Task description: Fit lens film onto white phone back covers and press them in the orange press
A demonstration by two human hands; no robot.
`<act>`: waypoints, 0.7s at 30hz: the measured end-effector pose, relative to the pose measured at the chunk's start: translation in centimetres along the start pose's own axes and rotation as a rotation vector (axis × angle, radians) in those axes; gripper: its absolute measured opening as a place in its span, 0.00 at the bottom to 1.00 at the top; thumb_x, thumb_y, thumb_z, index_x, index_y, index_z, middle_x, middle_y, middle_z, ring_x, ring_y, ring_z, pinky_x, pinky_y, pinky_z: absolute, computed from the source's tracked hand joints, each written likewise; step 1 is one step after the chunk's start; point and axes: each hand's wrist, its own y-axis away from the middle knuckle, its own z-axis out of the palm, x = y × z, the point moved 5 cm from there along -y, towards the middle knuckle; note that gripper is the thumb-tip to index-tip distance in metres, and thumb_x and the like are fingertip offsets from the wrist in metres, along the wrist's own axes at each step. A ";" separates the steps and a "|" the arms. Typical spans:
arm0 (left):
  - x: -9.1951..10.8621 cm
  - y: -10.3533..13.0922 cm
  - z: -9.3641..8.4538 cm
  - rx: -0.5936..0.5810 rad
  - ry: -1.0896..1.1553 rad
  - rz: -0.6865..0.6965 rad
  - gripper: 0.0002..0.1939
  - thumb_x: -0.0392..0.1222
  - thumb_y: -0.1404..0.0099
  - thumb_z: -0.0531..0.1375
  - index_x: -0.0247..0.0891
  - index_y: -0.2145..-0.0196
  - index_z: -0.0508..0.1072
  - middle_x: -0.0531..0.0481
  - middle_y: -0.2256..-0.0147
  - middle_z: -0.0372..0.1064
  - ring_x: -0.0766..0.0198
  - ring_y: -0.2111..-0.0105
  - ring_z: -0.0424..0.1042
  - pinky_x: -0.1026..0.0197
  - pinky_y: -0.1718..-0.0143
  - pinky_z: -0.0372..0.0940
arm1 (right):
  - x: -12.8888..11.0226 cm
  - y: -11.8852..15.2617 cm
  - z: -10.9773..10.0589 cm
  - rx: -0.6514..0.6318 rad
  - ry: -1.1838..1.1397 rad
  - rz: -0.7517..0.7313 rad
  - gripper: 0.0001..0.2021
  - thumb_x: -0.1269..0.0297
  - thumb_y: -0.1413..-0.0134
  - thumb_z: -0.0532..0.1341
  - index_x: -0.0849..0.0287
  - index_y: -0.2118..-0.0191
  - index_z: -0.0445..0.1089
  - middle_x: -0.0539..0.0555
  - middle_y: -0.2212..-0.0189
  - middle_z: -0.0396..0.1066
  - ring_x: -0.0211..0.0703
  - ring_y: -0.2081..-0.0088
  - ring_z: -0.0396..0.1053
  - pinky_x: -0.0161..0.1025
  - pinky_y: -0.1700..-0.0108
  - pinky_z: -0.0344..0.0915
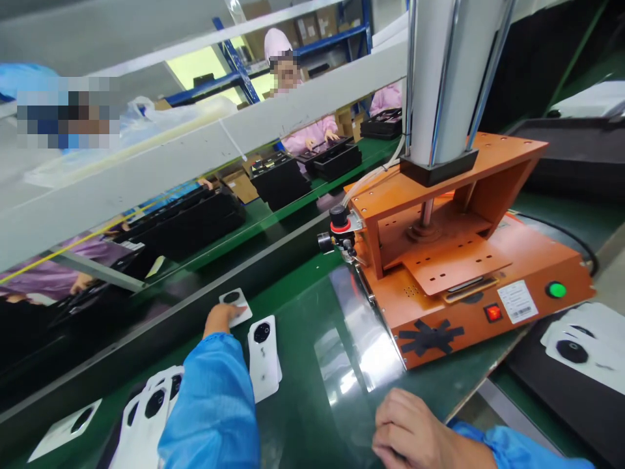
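The panel [240, 301] is white and flat with rounded corners and a round black patch. It lies on the green table [312, 391], just beyond a small pile [263, 378] of similar ones. The left hand [221, 319] touches it; whether the fingers grip is unclear. The right hand [407, 430] is curled narrow, near the orange press [390, 312].

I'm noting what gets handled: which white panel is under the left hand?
The panel just beyond and left of the small middle stack. The left hand reaches over it; the right hand is away from all the panels.
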 end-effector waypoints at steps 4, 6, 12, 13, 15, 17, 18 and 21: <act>1.0 3.9 -1.3 0.180 0.138 -0.051 0.22 0.51 0.30 0.60 0.36 0.43 0.69 0.42 0.45 0.69 0.54 0.49 0.72 0.45 0.48 0.70 | 0.2 -0.1 -0.2 -0.020 -0.029 -0.034 0.03 0.72 0.40 0.60 0.60 0.61 0.70 0.54 0.67 0.71 0.40 0.66 0.66 0.39 0.63 0.65; 1.3 7.9 -0.9 0.244 0.225 0.015 0.24 0.50 0.27 0.55 0.36 0.38 0.65 0.44 0.47 0.71 0.54 0.50 0.72 0.46 0.47 0.69 | 0.4 0.0 -0.2 -0.022 -0.034 -0.058 0.03 0.71 0.40 0.61 0.59 0.60 0.70 0.53 0.67 0.72 0.40 0.66 0.67 0.39 0.64 0.65; -0.9 27.7 6.2 0.186 0.400 0.073 0.23 0.45 0.32 0.51 0.47 0.43 0.75 0.55 0.61 0.78 0.66 0.77 0.66 0.61 0.75 0.65 | 0.2 -2.0 -0.7 0.036 -0.221 0.104 0.03 0.72 0.42 0.63 0.58 0.63 0.71 0.53 0.66 0.72 0.40 0.64 0.69 0.40 0.60 0.67; -1.5 30.5 8.5 0.144 0.481 0.004 0.24 0.47 0.32 0.51 0.45 0.42 0.74 0.54 0.66 0.77 0.68 0.82 0.59 0.61 0.81 0.58 | 0.4 -2.9 -0.5 0.032 -0.276 0.185 0.02 0.71 0.41 0.64 0.58 0.63 0.71 0.53 0.66 0.72 0.40 0.63 0.69 0.39 0.60 0.67; -1.8 34.5 12.7 0.045 0.620 -0.042 0.26 0.52 0.31 0.51 0.43 0.41 0.72 0.51 0.65 0.77 0.69 0.85 0.55 0.61 0.83 0.56 | 1.1 -4.9 0.5 -0.017 -0.372 0.340 0.01 0.70 0.40 0.64 0.58 0.64 0.72 0.53 0.65 0.71 0.40 0.62 0.68 0.37 0.62 0.66; -1.4 36.4 15.1 0.045 0.615 -0.012 0.29 0.55 0.29 0.51 0.41 0.36 0.67 0.46 0.61 0.77 0.67 0.81 0.60 0.59 0.79 0.62 | 2.1 -6.8 2.1 -0.090 -0.418 0.451 0.03 0.70 0.40 0.63 0.59 0.66 0.72 0.52 0.65 0.70 0.37 0.64 0.67 0.35 0.64 0.64; -1.1 36.9 15.6 0.068 0.569 0.017 0.31 0.56 0.29 0.52 0.41 0.33 0.63 0.44 0.59 0.76 0.64 0.79 0.64 0.58 0.75 0.64 | 2.7 -7.6 2.9 -0.127 -0.420 0.492 0.04 0.71 0.40 0.62 0.59 0.66 0.72 0.51 0.65 0.69 0.36 0.65 0.66 0.35 0.64 0.63; -1.0 37.2 15.1 0.210 0.387 0.118 0.35 0.58 0.30 0.56 0.39 0.31 0.58 0.39 0.58 0.73 0.54 0.66 0.72 0.53 0.66 0.68 | 4.6 -9.2 4.9 -0.176 -0.384 0.586 0.05 0.72 0.40 0.61 0.60 0.68 0.72 0.49 0.66 0.68 0.36 0.66 0.65 0.36 0.61 0.63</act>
